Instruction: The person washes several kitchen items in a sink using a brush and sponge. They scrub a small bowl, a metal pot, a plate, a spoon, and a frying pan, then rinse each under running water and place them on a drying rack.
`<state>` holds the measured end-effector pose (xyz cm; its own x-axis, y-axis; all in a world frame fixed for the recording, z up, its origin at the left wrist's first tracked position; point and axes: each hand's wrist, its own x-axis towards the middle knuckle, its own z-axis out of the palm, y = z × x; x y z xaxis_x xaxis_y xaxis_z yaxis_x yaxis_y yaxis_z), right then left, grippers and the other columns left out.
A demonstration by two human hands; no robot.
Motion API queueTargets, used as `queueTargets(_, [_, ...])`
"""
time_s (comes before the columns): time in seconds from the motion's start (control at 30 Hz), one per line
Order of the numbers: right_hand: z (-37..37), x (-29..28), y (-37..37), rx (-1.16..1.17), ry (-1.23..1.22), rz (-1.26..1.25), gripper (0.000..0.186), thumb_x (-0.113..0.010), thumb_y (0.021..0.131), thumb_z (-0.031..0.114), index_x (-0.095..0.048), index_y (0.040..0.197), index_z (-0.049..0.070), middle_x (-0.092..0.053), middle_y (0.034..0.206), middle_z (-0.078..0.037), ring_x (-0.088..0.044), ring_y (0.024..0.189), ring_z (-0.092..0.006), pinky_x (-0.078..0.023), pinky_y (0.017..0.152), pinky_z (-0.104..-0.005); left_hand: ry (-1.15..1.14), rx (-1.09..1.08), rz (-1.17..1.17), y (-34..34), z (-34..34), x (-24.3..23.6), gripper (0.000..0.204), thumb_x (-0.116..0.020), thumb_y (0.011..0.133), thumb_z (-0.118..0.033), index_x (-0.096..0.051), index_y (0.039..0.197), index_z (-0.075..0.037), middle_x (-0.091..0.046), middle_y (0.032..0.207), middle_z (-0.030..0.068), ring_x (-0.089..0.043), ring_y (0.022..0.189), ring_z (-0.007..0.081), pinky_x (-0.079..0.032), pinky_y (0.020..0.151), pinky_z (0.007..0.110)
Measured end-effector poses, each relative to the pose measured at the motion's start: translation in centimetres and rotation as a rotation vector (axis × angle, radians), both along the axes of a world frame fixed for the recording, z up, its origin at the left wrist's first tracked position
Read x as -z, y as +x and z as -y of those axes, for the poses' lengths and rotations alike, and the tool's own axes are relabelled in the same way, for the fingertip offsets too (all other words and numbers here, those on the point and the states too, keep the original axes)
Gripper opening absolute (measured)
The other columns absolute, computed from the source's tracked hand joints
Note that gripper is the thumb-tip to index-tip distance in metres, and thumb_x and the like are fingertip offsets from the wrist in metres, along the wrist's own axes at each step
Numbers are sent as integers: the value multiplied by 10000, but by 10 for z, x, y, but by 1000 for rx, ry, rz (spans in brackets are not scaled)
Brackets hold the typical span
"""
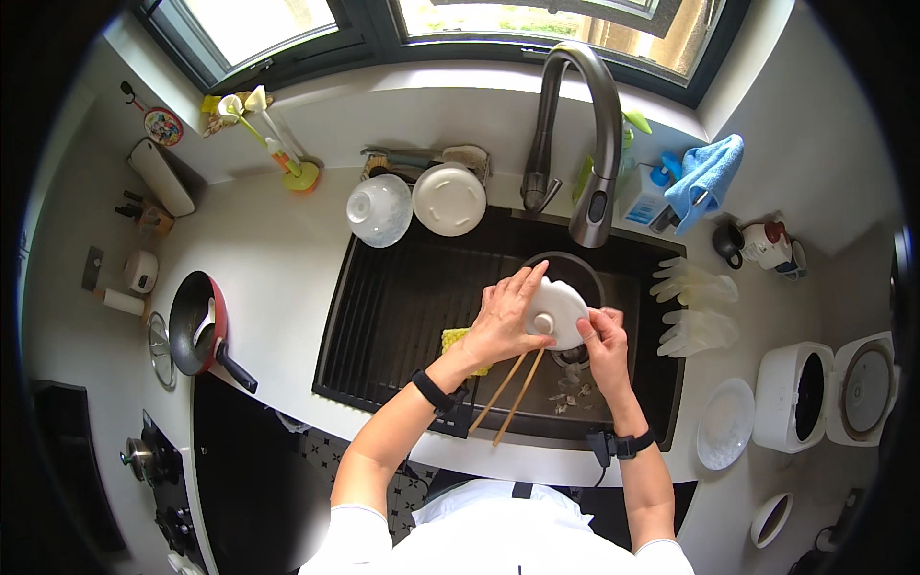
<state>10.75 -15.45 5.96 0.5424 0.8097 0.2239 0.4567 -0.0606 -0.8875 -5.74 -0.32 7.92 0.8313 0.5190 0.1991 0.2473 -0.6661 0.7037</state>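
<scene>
My left hand [503, 321] grips a white ceramic lid [561, 303] with a small knob, fingers along its upper left edge. My right hand [604, 340] pinches the same lid at its right edge. The lid is held over a round metal vessel [575, 264] in the dark sink [383, 316], which is partly hidden by it. Two wooden chopsticks [522, 402] slant below my hands toward the sink's front edge. A yellow cloth or sponge [452, 336] lies behind my left hand. Small pale scraps [565, 398] lie on the sink's bottom.
A bowl [379, 216] and white dish [450, 201] stand behind the sink, beside the faucet [596, 192]. A red pan [192, 326] sits left; translucent gloves [698, 331] hang on the right edge, near a plate [725, 424] and open white appliance [791, 393].
</scene>
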Motion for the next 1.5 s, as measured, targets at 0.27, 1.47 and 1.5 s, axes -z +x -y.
queueTargets(0.27, [5,-11,-4,-219,-37,1190,218,-796,774,174,-679,955,139,-705,858,48,-529,1135,-166,-285,1037,-448,185,-42,-67,-25,7,14,865,-854,742,-160,-456,1510,-168,-409,1512,213,-427,1338,404,-340,1097,510])
queueTargets(1.47, [57,32,-2,89,-245,675,332,-682,826,53,-695,1158,48,-643,1283,-88,-444,1319,-318,-301,1100,-480,821,-492,-112,-199,-24,36,254,-781,794,-57,-787,1040,-120,-731,1099,33,-562,1069,266,-406,937,407])
queueTargets(1.5, [59,36,-1,96,-251,677,331,-685,827,59,-696,1157,51,-642,1283,-87,-443,1319,-318,-303,1100,-480,859,-526,-121,-205,-29,39,262,-776,800,-54,-783,1052,-125,-730,1103,32,-564,1066,268,-407,938,411])
